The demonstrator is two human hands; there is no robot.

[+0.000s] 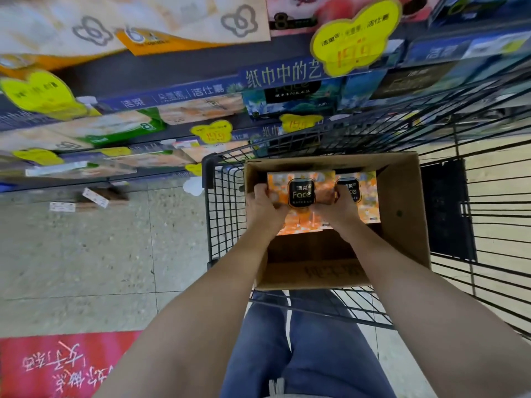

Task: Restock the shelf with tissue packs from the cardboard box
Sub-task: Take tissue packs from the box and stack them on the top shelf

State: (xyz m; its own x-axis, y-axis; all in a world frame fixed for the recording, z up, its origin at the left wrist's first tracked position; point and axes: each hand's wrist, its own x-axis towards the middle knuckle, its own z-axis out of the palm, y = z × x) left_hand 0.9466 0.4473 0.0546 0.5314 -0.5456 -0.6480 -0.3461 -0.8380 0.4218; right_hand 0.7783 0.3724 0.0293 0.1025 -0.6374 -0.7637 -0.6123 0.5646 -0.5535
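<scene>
From the head view, an orange tissue pack with a black rounded badge reading "Face" sits in the open cardboard box, lifted a little above a second matching pack beside it. Its wrap looks glossy and printed. The left hand grips the pack's left edge and the right hand its right edge, fingers curled narrowly round it. The plain brown box stands in a black wire cart. To the left are a stocked shelf with yellow price tags, a speckled tile floor and a red mat.
</scene>
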